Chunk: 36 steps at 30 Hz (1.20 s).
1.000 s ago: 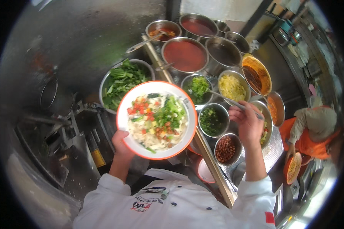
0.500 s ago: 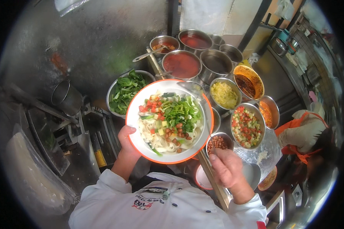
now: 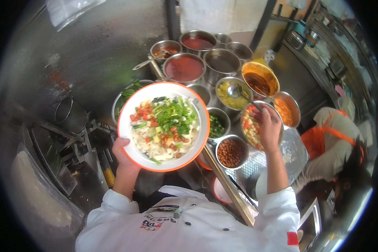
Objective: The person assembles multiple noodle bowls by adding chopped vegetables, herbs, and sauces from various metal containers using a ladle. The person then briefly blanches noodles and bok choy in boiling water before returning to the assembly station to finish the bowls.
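Holding: left hand (image 3: 122, 153) raised, fingers gripping the orange-rimmed white bowl of noodles and greens (image 3: 163, 126) by its rim, above the counter.
Reaching: right hand (image 3: 268, 126), arm outstretched, fingers closed on the metal spoon (image 3: 239, 93) over steel topping bowls (image 3: 231, 151).

Left hand (image 3: 122, 152) holding up a white orange-rimmed bowl (image 3: 163, 126) of noodles topped with chopped greens, red bits and peanuts, right hand (image 3: 268, 126) gripping a metal spoon (image 3: 238, 91) over steel tubs of toppings, round steel pot of red sauce (image 3: 184, 68), another person in an orange apron (image 3: 323, 140) at right
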{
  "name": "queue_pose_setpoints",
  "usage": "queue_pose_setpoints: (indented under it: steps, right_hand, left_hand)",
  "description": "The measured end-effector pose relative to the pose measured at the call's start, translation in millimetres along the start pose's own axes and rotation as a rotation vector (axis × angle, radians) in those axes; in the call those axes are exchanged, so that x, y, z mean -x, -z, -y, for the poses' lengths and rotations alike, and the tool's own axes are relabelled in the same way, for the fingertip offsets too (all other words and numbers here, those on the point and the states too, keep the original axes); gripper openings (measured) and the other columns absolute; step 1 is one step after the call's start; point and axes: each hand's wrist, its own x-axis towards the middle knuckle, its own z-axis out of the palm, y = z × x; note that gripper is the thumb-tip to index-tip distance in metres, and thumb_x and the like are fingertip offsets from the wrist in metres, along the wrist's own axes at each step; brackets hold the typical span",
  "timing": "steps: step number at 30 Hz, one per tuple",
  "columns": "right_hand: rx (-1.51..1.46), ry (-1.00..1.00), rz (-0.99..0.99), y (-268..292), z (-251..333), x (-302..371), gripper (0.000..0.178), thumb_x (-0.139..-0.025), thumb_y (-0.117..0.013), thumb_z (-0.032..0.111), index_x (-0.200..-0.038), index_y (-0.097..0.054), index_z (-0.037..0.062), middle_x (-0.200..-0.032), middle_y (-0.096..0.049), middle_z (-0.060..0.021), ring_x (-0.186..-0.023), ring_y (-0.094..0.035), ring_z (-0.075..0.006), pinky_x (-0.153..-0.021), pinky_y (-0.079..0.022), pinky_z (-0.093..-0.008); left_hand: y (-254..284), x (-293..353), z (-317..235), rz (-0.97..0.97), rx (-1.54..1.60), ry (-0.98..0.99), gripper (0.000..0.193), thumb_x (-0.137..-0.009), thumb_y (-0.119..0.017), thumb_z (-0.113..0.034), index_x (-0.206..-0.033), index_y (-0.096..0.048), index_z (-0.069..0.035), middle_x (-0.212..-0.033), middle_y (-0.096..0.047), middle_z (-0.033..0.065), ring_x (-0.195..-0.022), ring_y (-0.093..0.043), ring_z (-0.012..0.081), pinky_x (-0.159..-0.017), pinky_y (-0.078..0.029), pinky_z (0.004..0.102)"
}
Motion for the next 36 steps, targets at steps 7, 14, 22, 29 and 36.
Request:
queue_pose_setpoints:
  steps: [7, 14, 22, 29, 36]
  right_hand:
    - [0.012, -0.462, 0.204, 72, -23, 36, 0.024, -0.086, -0.057, 0.015, -0.091, -0.054, -0.0088, -0.071, -0.062, -0.0176, -0.05, -0.06, -0.0207, -0.045, -0.05, -0.0294]
    - [0.399, -0.054, 0.153, 54, -122, -110, 0.033, -0.074, -0.067, 0.015, -0.092, -0.055, -0.0096, -0.064, -0.057, -0.0083, -0.05, -0.054, -0.0135, -0.042, -0.04, -0.0246]
    - [0.043, 0.198, 0.113, 26, -80, -119, 0.023, -0.086, -0.06, 0.02, -0.087, -0.06, -0.0033, -0.067, -0.058, -0.0066, -0.052, -0.05, -0.0093, -0.045, -0.039, -0.0207]
    - [0.84, 0.985, 0.475, 6, -33, -54, 0.019, -0.086, -0.057, 0.01, -0.1, -0.057, -0.0035, -0.081, -0.064, -0.0182, -0.069, -0.063, -0.0307, -0.059, -0.051, -0.0348]
    - [1.051, 0.925, 0.662, 14, -2, -31, 0.011, -0.084, -0.058, 0.008, -0.089, -0.058, -0.0014, -0.072, -0.061, -0.0172, -0.067, -0.06, -0.0344, -0.058, -0.049, -0.0389]
  left_hand:
    - [22, -2, 22, 0.111, 0.071, -0.2, 0.079, -0.065, -0.046, -0.03, -0.136, -0.033, 0.004, -0.136, -0.04, 0.0236, -0.123, -0.043, 0.0366, -0.105, -0.034, 0.0443]
    - [58, -9, 57, 0.107, -0.077, -0.394, 0.081, -0.066, -0.047, -0.031, -0.136, -0.032, 0.005, -0.135, -0.04, 0.0242, -0.123, -0.042, 0.0368, -0.104, -0.034, 0.0444]
    - [50, -14, 50, 0.126, -0.045, -0.313, 0.08, -0.066, -0.046, -0.031, -0.135, -0.032, 0.007, -0.134, -0.04, 0.0257, -0.122, -0.043, 0.0366, -0.104, -0.034, 0.0429]
    - [39, -8, 33, 0.074, 0.005, -0.128, 0.077, -0.067, -0.046, -0.029, -0.134, -0.034, 0.005, -0.132, -0.043, 0.025, -0.118, -0.047, 0.0359, -0.102, -0.036, 0.0432]
    - [19, 1, 21, 0.111, 0.057, -0.065, 0.077, -0.066, -0.045, -0.027, -0.134, -0.033, 0.007, -0.132, -0.043, 0.0243, -0.119, -0.046, 0.0354, -0.102, -0.035, 0.0421]
